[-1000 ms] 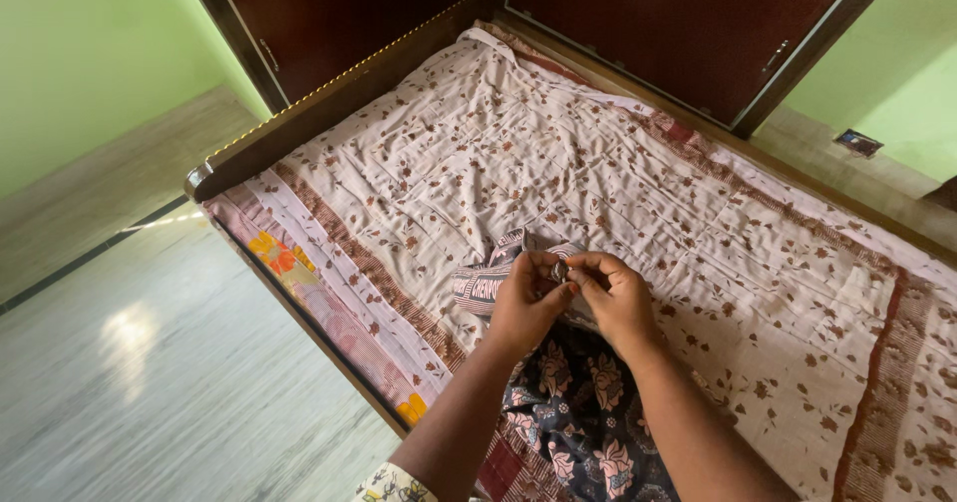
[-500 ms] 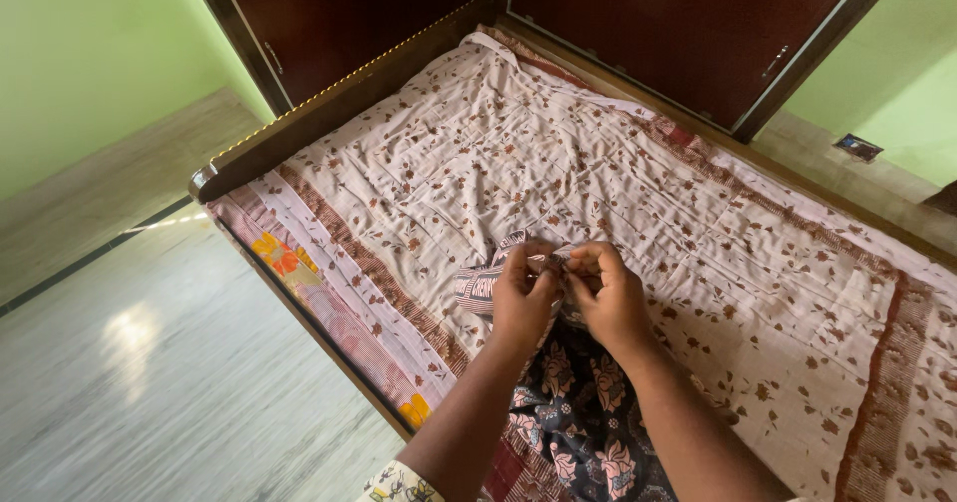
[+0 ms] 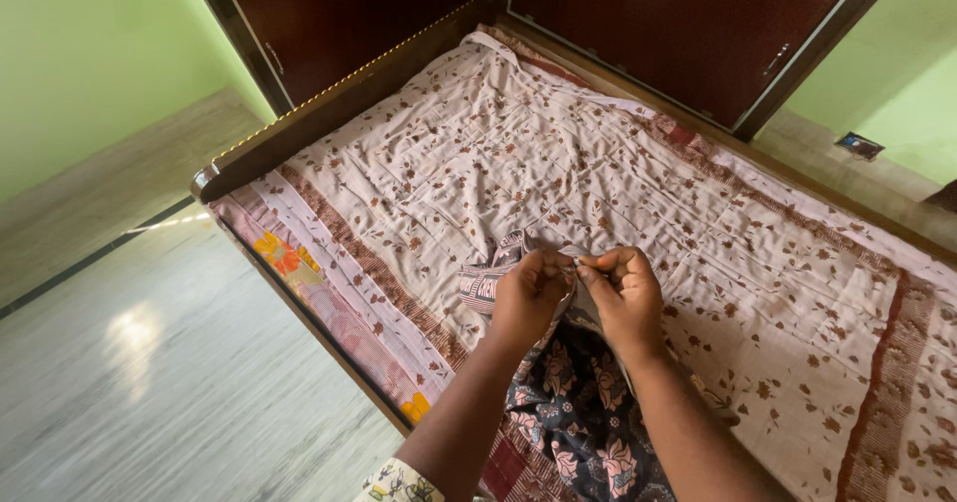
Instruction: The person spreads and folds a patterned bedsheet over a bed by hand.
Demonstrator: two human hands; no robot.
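Note:
My left hand (image 3: 528, 298) and my right hand (image 3: 624, 296) meet over the bed, both pinching the top edge of a garment (image 3: 573, 412). The garment is dark cloth with pink flowers and has a striped pink-and-white band (image 3: 486, 281) at its top. It lies bunched on the cream bedsheet (image 3: 558, 163) with brown flower print, trailing from my hands toward me. My fingertips almost touch at the band, and what they pinch there is too small to make out.
The bed has a dark wooden frame (image 3: 329, 93) and stands against dark brown cabinet doors (image 3: 678, 23). A striped, flowered sheet edge (image 3: 299, 263) hangs at the left side. Pale tiled floor (image 3: 150, 382) lies to the left; green walls (image 3: 80, 53) surround the room.
My hands have stayed together on the garment's band, with the fingers shifting slightly along it. The view has barely moved.

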